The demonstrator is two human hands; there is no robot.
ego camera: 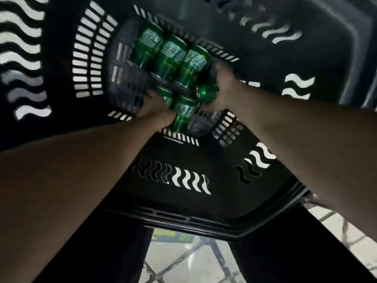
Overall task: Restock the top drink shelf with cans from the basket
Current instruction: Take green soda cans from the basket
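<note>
I look down into a deep black plastic basket (pixel 183 201) with wavy slots in its walls. Several green cans lie on its floor; three of them (pixel 171 58) rest side by side at the far end. My left hand (pixel 157 111) reaches down and wraps around a green can (pixel 182 114) nearer to me. My right hand (pixel 224 86) closes on another green can (pixel 206 91) just to the right. Both forearms stretch in from the bottom corners. The picture is blurred, so the fingers are hard to make out. No shelf is in view.
The basket's near rim (pixel 193 220) crosses the lower part of the view. Below it shows a light tiled floor (pixel 183 260) between my dark trouser legs. A dark inner tray or divider (pixel 126 88) lies on the basket floor to the left of the cans.
</note>
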